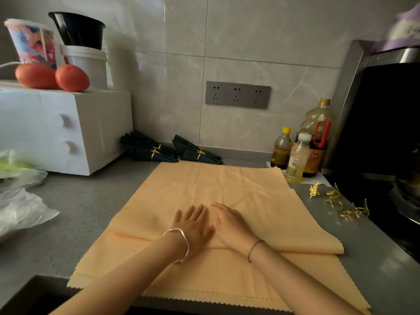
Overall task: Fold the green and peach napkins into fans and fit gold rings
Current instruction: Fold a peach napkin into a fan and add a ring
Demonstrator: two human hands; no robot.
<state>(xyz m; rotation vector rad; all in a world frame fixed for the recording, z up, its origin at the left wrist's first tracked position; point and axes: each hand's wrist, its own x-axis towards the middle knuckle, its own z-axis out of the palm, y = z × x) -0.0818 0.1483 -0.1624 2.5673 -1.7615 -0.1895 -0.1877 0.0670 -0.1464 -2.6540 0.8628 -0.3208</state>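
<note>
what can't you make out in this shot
Head view only:
Peach napkin under the left hand and right hand: covered by the palms.
Gold rings at right: tangled and small, count unclear.
Purple object top right: blurred, cut by the frame edge.
Clear bottle's label: too small to read.

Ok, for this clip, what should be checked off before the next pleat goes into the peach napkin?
1. Is the peach napkin spread out on the counter: ok.
2. Do the left hand and right hand lie flat on the cloth, side by side at the fold: ok.
3. Is the fold even across the full width: cannot tell, the hands cover its middle.
4. Are the gold rings at hand: ok, loose on the counter right of the napkin.
5. Are the green napkins finished: ok, ringed, at the back wall.
6. Is the far right corner free of the bottles: cannot tell.
</note>
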